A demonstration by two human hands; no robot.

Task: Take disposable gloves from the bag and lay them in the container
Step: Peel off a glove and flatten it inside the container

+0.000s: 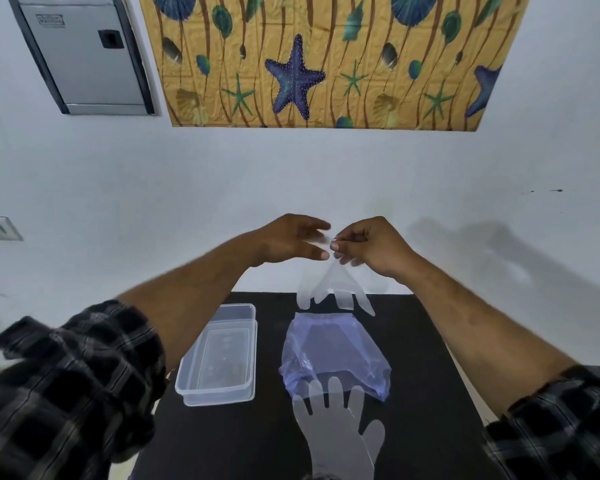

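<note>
**A:** What are the hands doing?

**B:** Both are raised above the far edge of a black table. The right hand has its fingers curled in, pinching the cuff of a clear disposable glove between thumb and forefinger. The glove hangs down from that pinch, its fingers dangling just above the far end of the table. The left hand is close beside the right, fingers loosely spread and half open; its fingertips are at the same cuff, though motion blur keeps me from telling whether it truly grips.

**A:** And the bag and container?

**B:** A crumpled bluish plastic bag lies on the middle of the table, below the hanging glove. To its left, close by but apart, stands a clear rectangular plastic container, lid off; I see no glove inside. A second clear glove lies flat on the near part of the table, fingers pointing toward the bag and overlapping its near edge.

**A:** Anything else?

**B:** Dark checked sleeves are rolled up on both forearms. On the white wall behind hang a yellow starfish-patterned panel and a grey metal box.
</note>
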